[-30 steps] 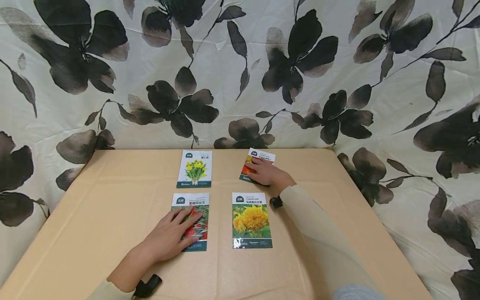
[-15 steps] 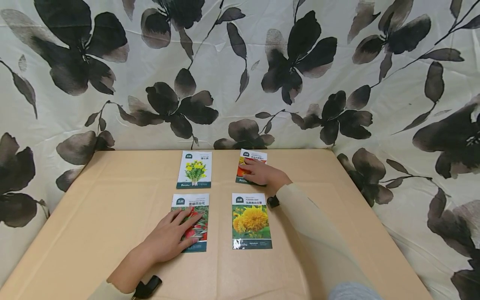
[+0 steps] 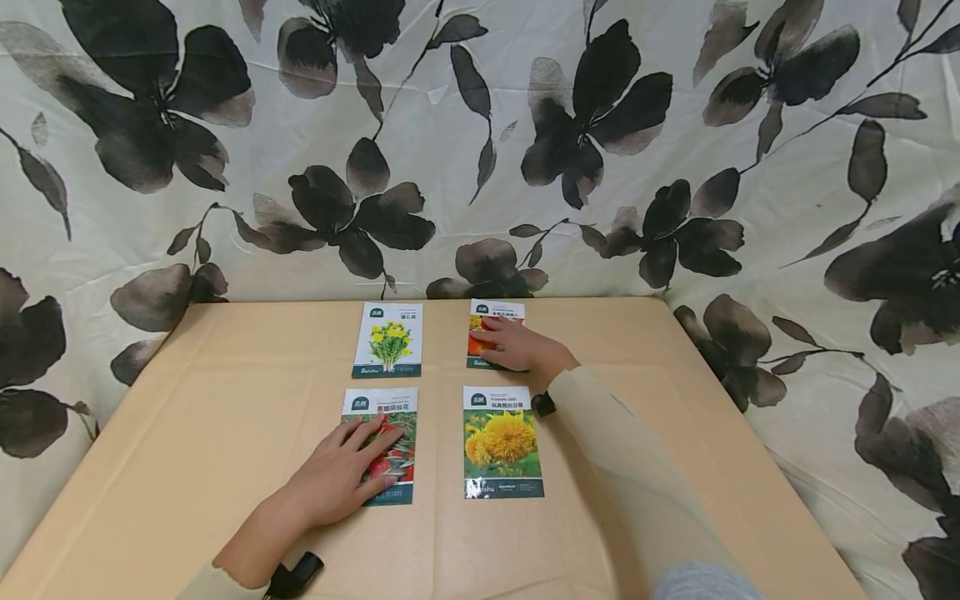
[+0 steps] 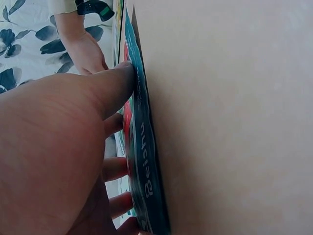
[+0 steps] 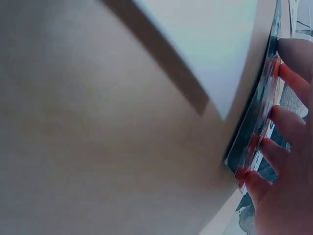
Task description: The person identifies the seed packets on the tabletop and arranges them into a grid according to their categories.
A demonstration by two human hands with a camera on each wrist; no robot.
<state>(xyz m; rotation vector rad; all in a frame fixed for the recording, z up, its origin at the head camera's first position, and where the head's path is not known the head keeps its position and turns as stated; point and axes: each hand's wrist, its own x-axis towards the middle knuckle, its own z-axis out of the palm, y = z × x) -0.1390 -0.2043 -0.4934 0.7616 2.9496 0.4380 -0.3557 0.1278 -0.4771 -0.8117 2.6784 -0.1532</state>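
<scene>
Two rows of seed packets lie flat on the tan table. My left hand [image 3: 341,471] rests with spread fingers on the near-left packet, a red-flower seed packet [image 3: 397,492]; its thumb and fingertips touch the front in the left wrist view. At the far right, my right hand [image 3: 517,346] lies over a seed packet with a red and orange picture [image 3: 495,308], its fingertips on the face and most of the picture covered. Nearer than that one is the yellow sunflower seed packet [image 3: 504,442]. A white packet with yellow blooms [image 3: 387,340] sits at the far left.
The tan table [image 3: 225,433] ends at a back edge, just behind the far row of packets. Behind and beside it hangs a white curtain [image 3: 465,117] with dark flowers. Each wrist wears a black device [image 3: 296,573].
My right hand has slid the red and orange packet to the left and turned it straighter, so it stands above the sunflower packet. The left hand has stayed on its packet.
</scene>
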